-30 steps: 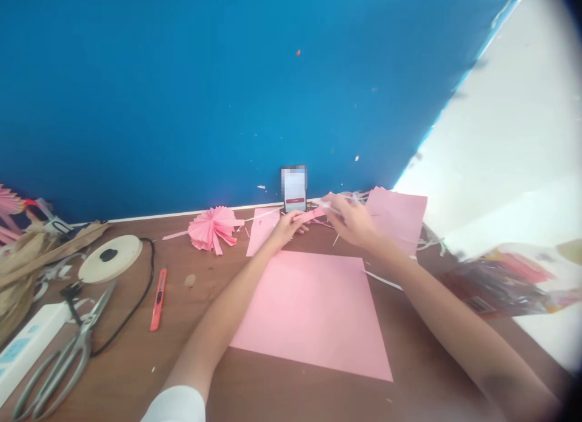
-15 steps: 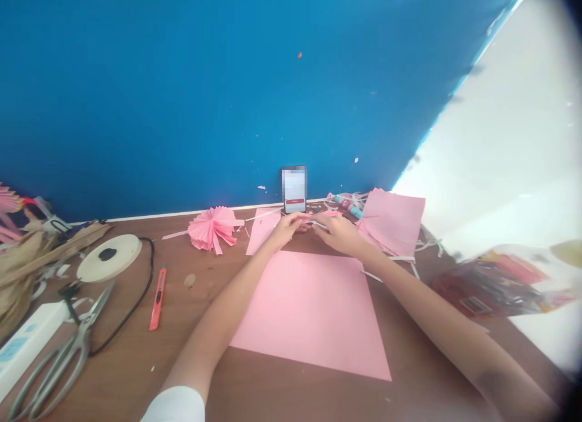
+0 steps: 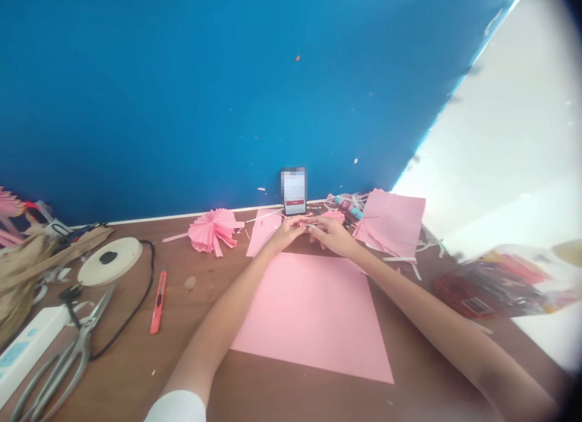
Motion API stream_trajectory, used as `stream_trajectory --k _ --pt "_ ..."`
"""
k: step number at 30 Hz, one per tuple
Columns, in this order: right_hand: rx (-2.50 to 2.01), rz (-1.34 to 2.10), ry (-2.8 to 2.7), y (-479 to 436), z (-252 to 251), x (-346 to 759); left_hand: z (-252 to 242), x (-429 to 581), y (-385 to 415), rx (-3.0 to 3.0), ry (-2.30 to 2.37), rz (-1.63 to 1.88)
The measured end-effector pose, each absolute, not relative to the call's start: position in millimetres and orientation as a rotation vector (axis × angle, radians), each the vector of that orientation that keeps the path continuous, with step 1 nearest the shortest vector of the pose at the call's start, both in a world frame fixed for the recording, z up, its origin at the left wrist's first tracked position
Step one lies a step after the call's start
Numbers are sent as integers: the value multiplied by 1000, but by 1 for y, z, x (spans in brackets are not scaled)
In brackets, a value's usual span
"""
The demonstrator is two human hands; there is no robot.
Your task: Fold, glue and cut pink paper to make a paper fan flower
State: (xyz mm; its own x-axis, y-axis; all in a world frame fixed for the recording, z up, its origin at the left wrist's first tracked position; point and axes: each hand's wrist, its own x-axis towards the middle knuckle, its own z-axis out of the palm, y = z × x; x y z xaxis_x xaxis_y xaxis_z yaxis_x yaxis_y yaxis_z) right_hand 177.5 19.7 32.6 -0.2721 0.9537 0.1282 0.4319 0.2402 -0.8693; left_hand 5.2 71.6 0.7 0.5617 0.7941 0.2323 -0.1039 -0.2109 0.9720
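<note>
Beyond the far edge of a large pink sheet of paper [image 3: 313, 316], both my hands meet close together. My left hand [image 3: 292, 230] has its fingers closed in a pinch at one end of a thin white strip [image 3: 313, 227]. At the strip's other end is my right hand [image 3: 335, 235], fingers bent and closed on it. Pleated pink paper [image 3: 336, 216] shows just behind the right hand; whether it is held too, I cannot tell. The fingertips are small and partly hidden.
A phone [image 3: 294, 190] leans on the blue wall behind my hands. To the left lie a pink paper pompom [image 3: 213, 231], a red cutter [image 3: 158, 302], scissors [image 3: 79, 344], a tape roll [image 3: 110, 261] and a power strip [image 3: 31, 349]. Pink sheets [image 3: 394, 222] and a plastic bag [image 3: 493, 285] are at right.
My hands have shifted slightly and drawn closer over the white strip. The right hand's fingers have turned and moved a little down. The pink sheet lies where it was.
</note>
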Motion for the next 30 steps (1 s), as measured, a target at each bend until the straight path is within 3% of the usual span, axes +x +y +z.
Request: stream_trajectory --k 30 --pt "-1378 847 -1887 21 30 179 -13 10 78 1713 668 980"
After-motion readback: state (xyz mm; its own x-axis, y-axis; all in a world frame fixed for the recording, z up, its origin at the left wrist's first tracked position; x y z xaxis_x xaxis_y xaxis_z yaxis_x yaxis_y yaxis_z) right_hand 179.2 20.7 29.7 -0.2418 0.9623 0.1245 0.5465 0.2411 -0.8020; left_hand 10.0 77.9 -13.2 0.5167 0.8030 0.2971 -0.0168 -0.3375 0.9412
